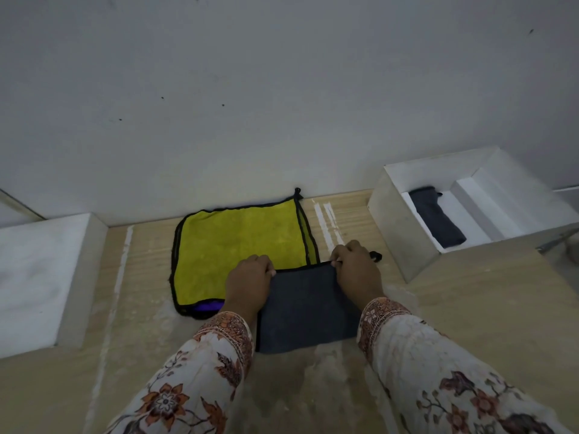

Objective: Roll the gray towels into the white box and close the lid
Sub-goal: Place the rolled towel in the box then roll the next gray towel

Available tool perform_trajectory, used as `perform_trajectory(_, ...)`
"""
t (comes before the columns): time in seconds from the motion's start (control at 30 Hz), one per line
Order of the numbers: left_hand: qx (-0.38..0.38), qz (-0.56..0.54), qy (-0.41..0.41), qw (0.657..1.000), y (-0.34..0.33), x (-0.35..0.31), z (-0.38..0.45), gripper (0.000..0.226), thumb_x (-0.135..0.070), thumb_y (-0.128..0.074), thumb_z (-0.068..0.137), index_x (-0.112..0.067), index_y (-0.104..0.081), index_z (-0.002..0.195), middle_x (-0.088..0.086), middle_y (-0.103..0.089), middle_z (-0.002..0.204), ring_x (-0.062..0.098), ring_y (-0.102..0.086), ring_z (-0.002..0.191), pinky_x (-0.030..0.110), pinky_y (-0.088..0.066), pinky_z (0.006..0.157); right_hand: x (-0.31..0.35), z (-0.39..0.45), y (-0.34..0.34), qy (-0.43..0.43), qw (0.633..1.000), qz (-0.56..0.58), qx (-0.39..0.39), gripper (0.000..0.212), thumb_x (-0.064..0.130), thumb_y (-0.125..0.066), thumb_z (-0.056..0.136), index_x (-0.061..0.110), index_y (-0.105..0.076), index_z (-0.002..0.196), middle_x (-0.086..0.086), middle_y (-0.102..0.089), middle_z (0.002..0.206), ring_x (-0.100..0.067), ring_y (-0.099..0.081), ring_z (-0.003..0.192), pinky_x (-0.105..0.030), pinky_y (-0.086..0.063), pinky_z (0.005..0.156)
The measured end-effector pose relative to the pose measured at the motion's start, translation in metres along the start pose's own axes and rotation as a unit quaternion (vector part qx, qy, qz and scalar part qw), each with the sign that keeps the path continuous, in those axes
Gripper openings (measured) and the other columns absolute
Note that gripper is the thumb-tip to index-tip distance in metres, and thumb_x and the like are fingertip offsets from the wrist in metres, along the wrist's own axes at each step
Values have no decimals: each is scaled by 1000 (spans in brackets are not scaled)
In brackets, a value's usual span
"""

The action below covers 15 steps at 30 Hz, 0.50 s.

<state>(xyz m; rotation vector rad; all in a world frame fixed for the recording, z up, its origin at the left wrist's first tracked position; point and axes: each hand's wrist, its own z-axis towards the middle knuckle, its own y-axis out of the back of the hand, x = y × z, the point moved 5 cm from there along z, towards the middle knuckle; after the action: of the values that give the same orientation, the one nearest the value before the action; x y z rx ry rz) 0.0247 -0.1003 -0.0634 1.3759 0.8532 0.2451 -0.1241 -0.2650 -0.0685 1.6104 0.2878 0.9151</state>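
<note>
Both pinching the gray towel's far edge: left hand, right hand. Bare table toward the white box.

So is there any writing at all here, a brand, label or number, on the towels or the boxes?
None that can be read.
Flat gray towel held by both hands: no label or print shows.
Yellow towel with black edging: plain.
Open white box with a rolled gray towel inside: no lettering.
White lid at left: blank.
Flowered sleeves: pattern only, no words.
</note>
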Motion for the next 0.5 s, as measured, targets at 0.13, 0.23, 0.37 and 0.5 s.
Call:
perform_trajectory(0.13, 5, -10, 24, 1000, -3, 2, 2, 13, -26, -54, 93, -15, -61, 95, 4, -58, 99, 24, -56, 94, 34, -44, 70, 2, 2, -7, -13, 1000, -8, 12, 10, 11, -49, 93, 11, -59, 96, -9, -50, 107, -25, -53, 95, -34, -48, 69)
perform_trajectory(0.23, -10, -18, 46, 999, 0, 7, 2, 21, -32, -57, 92, -12, -59, 98, 6, -57, 100, 26, -56, 93, 35, -45, 71, 6, -1, -5, -20, 1000, 5, -7, 14, 16, -56, 90, 12, -55, 103, -8, -50, 110, -25, -53, 96, -32, -45, 70)
perform_trajectory(0.37, 2, 7, 70, 998, -1, 19, -6, 32, -35, -44, 98, -8, -62, 97, 13, -64, 96, 30, -60, 91, 35, -43, 68, 24, -11, -1, 35, 996, 77, -4, 11, 22, -60, 87, 16, -58, 96, -4, -57, 98, -21, -55, 89, -31, -46, 70)
perform_trajectory(0.5, 50, -47, 59, 996, -1, 22, -10, 30, -33, -50, 96, -9, -65, 108, 14, -67, 102, 31, -61, 96, 37, -48, 75, 54, -36, -9, 95, 984, 130, 71, 8, 31, -64, 83, 25, -58, 82, 7, -63, 80, -11, -57, 72, -27, -48, 64)
